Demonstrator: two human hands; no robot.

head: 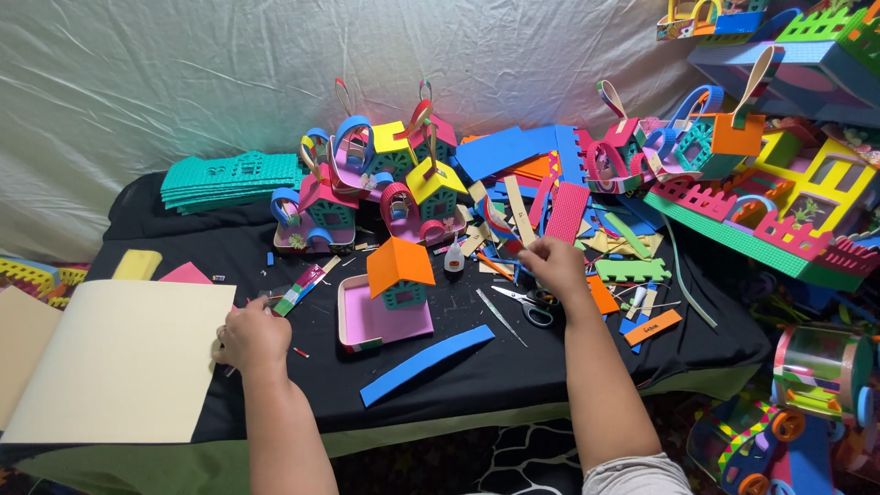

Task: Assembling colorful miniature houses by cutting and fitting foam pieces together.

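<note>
My left hand (252, 337) rests on the black cloth at the right edge of a large cream foam sheet (119, 357), fingers curled near a striped strip (302, 287). My right hand (552, 264) reaches into a pile of coloured foam scraps (550, 206) and pinches a small piece there; what it grips is too small to name. Between the hands stands a small foam house with an orange roof (400, 266) on a pink tray (367, 325). A long blue foam strip (426, 363) lies in front of it. Scissors (522, 301) lie just below my right hand.
Several finished foam houses (367, 174) stand at the back. A stack of teal foam sheets (225, 181) lies back left. A glue bottle (454, 258) stands near the pile. Larger foam models (779, 202) crowd the right side. Toy vehicles (816, 376) sit lower right.
</note>
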